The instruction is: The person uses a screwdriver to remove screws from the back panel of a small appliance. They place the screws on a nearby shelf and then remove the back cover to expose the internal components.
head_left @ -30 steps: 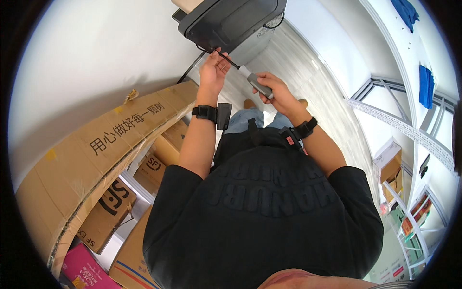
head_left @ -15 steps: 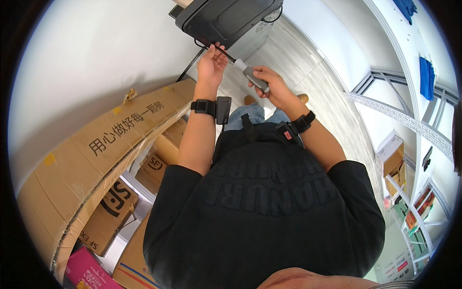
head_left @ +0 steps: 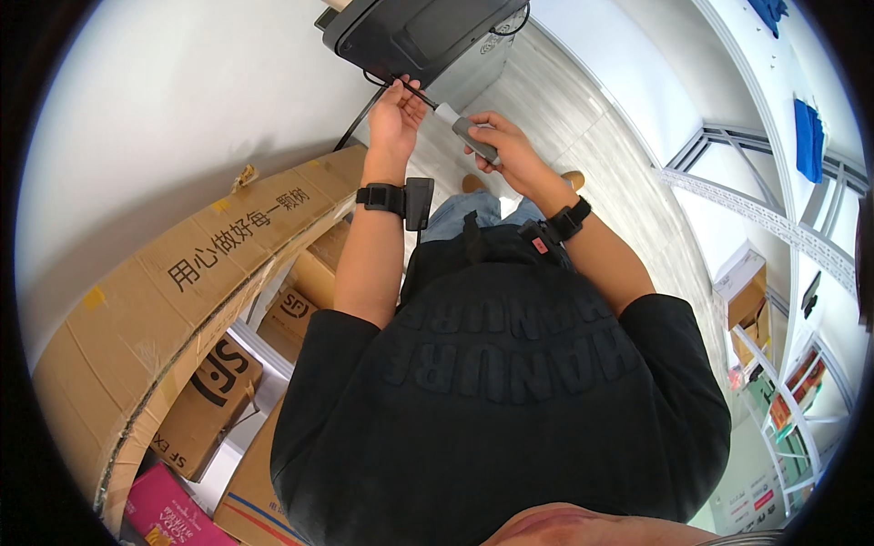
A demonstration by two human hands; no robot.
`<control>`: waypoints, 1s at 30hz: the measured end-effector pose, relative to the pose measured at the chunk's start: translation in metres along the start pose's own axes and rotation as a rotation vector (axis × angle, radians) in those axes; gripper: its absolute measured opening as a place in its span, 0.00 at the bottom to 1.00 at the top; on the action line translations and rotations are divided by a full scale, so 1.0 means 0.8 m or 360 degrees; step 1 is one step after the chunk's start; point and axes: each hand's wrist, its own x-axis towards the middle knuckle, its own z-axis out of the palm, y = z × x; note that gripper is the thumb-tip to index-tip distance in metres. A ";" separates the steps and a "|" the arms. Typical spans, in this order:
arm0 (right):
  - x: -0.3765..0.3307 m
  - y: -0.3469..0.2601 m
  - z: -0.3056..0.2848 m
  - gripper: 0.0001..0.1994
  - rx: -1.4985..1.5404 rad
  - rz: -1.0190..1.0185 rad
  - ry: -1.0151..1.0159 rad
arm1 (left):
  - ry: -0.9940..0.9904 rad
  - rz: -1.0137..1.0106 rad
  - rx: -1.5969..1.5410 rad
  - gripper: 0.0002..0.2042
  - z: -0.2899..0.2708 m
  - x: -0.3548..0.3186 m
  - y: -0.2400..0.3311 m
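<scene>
My left hand point(head_left: 397, 113) is raised in front of me and pinches a thin black cable point(head_left: 411, 90) that runs from a black machine point(head_left: 414, 32) at the top of the view. My right hand point(head_left: 503, 150) grips a grey tool with a white tip point(head_left: 467, 130), and that tip touches the cable just right of my left fingers. Both wrists wear black bands, and a small black device hangs from the left band point(head_left: 418, 202).
A long flattened cardboard box point(head_left: 173, 300) leans at my left, with several smaller brown boxes point(head_left: 208, 400) and a pink box point(head_left: 164, 514) below it. A white wall point(head_left: 164, 118) rises on the left. White metal shelving point(head_left: 783, 237) stands on the right over a pale tiled floor point(head_left: 583, 118).
Both hands have stayed on the cable and the tool; the view has shifted slightly, so the hands and the black machine sit higher in the picture.
</scene>
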 end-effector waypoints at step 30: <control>0.016 0.016 0.001 0.22 -0.0514 -0.0082 0.0065 | 0.0211 0.0209 0.0504 0.06 0.035 -0.020 0.002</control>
